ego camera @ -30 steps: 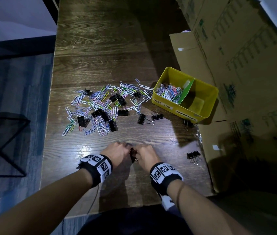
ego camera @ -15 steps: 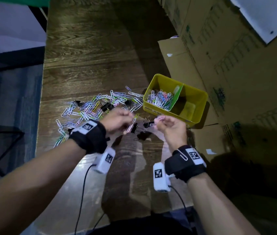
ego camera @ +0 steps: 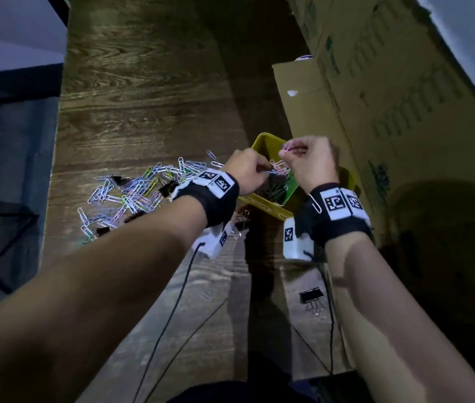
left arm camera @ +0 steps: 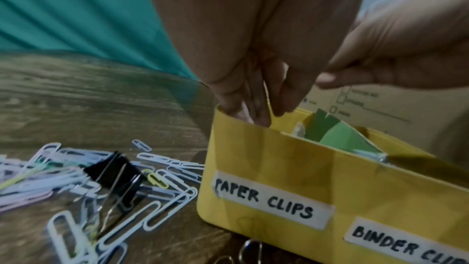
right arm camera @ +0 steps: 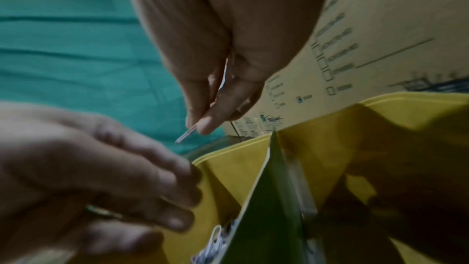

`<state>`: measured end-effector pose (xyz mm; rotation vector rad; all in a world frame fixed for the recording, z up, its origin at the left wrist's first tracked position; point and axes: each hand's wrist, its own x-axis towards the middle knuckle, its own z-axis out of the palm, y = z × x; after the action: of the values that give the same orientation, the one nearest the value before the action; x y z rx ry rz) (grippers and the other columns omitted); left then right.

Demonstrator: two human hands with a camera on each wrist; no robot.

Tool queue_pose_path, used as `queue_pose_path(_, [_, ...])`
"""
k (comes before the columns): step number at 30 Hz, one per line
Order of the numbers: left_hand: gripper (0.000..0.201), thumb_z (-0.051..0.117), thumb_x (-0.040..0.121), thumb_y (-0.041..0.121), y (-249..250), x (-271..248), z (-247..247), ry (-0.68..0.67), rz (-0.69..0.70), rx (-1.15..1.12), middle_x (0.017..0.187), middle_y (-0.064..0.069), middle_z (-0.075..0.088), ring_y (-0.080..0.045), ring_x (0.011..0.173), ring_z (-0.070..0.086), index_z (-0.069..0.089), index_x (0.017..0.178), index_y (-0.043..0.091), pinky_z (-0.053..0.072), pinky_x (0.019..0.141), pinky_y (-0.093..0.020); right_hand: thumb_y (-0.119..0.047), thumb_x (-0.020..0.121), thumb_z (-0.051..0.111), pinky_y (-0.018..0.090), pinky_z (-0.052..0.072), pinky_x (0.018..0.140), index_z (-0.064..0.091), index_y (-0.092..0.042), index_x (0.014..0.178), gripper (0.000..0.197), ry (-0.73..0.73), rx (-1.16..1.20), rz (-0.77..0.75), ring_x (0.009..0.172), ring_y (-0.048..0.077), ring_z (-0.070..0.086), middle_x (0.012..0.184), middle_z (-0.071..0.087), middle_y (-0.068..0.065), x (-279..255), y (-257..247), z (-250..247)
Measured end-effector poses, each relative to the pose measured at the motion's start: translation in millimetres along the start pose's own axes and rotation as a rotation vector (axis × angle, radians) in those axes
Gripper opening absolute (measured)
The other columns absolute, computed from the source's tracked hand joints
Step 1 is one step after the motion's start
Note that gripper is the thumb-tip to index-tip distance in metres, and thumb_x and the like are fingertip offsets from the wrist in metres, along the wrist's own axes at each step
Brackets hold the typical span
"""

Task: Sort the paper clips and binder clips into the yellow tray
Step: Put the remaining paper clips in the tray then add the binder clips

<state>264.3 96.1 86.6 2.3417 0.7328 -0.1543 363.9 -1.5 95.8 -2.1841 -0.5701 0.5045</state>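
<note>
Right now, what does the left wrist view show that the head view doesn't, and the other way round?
Only the left wrist view shows the labels PAPER CLIPS and BINDER CLIPS on the yellow tray.

Only the head view shows the right hand pinching a pink paper clip and a binder clip lying alone near the table edge.

Both show the left hand over the tray's paper clip side, the green divider and the loose pile.

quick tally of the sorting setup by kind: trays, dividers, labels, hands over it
tray: 1
green divider: 1
labels: 2, PAPER CLIPS and BINDER CLIPS
hands over the tray: 2, left hand and right hand
total: 6
</note>
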Motion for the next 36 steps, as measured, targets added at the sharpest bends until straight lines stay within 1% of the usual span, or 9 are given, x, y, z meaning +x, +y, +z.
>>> queue_pose_path(4, [0.018, 0.058, 0.087, 0.016, -20.9, -35.2, -9.6, 0.213, 0.001, -0.251, 0.096, -0.001, 0.072, -0.013, 0.088, 0.064, 0.072, 0.096, 0.018, 0.046, 0.084, -0.019, -0.013, 0.085, 0.067, 0.029, 0.054, 0.083, 0.073, -0.015, 0.095, 0.012, -0.152, -0.309, -0.068, 0.087, 0.023, 0.066, 0.096, 0.071, 0.010, 5.8, -6.2, 24.4])
queue_pose_path(8, [0.014, 0.060, 0.086, 0.014, -64.7, -91.8, -19.5, 0.241, 0.003, -0.313, 0.088, 0.004, 0.071, -0.001, 0.075, 0.060, 0.072, 0.093, 0.015, 0.046, 0.071, -0.011, -0.016, 0.081, 0.071, 0.027, 0.048, 0.087, 0.068, -0.020, 0.112, 0.031, -0.253, -0.447, -0.121, 0.099, 0.024, 0.063, 0.110, 0.068, 0.008, -1.0, -11.4, 37.1])
queue_pose_path(14, [0.021, 0.065, 0.081, 0.021, -194.5, -174.5, -49.5, 0.348, -0.237, -0.052, 0.092, -0.005, 0.067, -0.018, 0.072, 0.058, 0.068, 0.101, 0.018, 0.045, 0.073, -0.024, -0.021, 0.085, 0.068, 0.024, 0.037, 0.093, 0.065, -0.021, 0.114, 0.029, -0.274, -0.357, -0.415, 0.108, 0.017, 0.055, 0.117, 0.060, 0.004, -50.2, -44.1, 75.3])
queue_pose_path(18, [0.046, 0.075, 0.074, 0.034, -251.4, -193.0, -45.6, 0.163, -0.350, 0.072, 0.111, -0.007, 0.057, -0.023, 0.097, 0.058, 0.058, 0.114, 0.022, 0.044, 0.084, -0.032, -0.023, 0.090, 0.061, 0.024, 0.034, 0.096, 0.056, -0.021, 0.127, 0.037, -0.567, -0.350, -0.537, 0.113, 0.015, 0.051, 0.124, 0.057, 0.001, -90.8, -65.8, 143.4])
queue_pose_path(24, [0.027, 0.073, 0.077, 0.023, -269.2, -184.9, -28.3, 0.159, -0.203, -0.005, 0.096, -0.008, 0.067, -0.022, 0.085, 0.062, 0.067, 0.102, 0.012, 0.044, 0.079, -0.020, -0.028, 0.091, 0.059, 0.040, 0.039, 0.104, 0.041, -0.020, 0.139, 0.052, -0.780, -0.553, -0.510, 0.126, 0.026, 0.043, 0.136, 0.049, 0.007, -107.7, -70.6, 230.5])
queue_pose_path(27, [0.023, 0.071, 0.080, 0.025, -270.7, -180.4, -47.7, 0.138, -0.216, -0.122, 0.085, 0.001, 0.065, -0.006, 0.067, 0.057, 0.067, 0.100, 0.017, 0.040, 0.062, -0.009, -0.029, 0.090, 0.060, 0.038, 0.044, 0.097, 0.054, -0.022, 0.124, 0.035, -0.735, -0.573, -0.534, 0.116, 0.024, 0.050, 0.122, 0.059, 0.005, -107.3, -73.1, 243.0])
queue_pose_path(29, [0.021, 0.070, 0.080, 0.028, -274.4, -170.2, -69.2, 0.196, -0.244, -0.174, 0.082, 0.001, 0.067, -0.010, 0.064, 0.061, 0.065, 0.099, 0.019, 0.044, 0.056, -0.018, -0.025, 0.091, 0.059, 0.039, 0.049, 0.089, 0.061, -0.020, 0.105, 0.016, -0.696, -0.525, -0.509, 0.100, 0.020, 0.056, 0.107, 0.063, 0.001, -104.7, -74.0, 245.0])
queue_pose_path(33, [0.024, 0.069, 0.082, 0.030, -286.0, -122.7, -108.3, 0.371, -0.340, -0.230, 0.086, 0.001, 0.063, -0.013, 0.073, 0.058, 0.064, 0.100, 0.015, 0.043, 0.060, -0.021, -0.018, 0.088, 0.062, 0.039, 0.054, 0.076, 0.067, -0.020, 0.091, 0.006, -0.602, -0.396, -0.432, 0.081, 0.016, 0.061, 0.093, 0.066, -0.003, -93.0, -75.1, 238.0])
queue_pose_path(36, [0.025, 0.070, 0.080, 0.032, -298.6, -81.4, -116.3, 0.387, -0.426, -0.312, 0.090, -0.001, 0.066, -0.017, 0.079, 0.063, 0.064, 0.099, 0.016, 0.054, 0.064, -0.029, -0.019, 0.087, 0.065, 0.026, 0.049, 0.072, 0.069, -0.023, 0.094, 0.009, -0.455, -0.295, -0.376, 0.074, 0.008, 0.057, 0.089, 0.064, -0.007, -76.2, -74.1, 220.7])
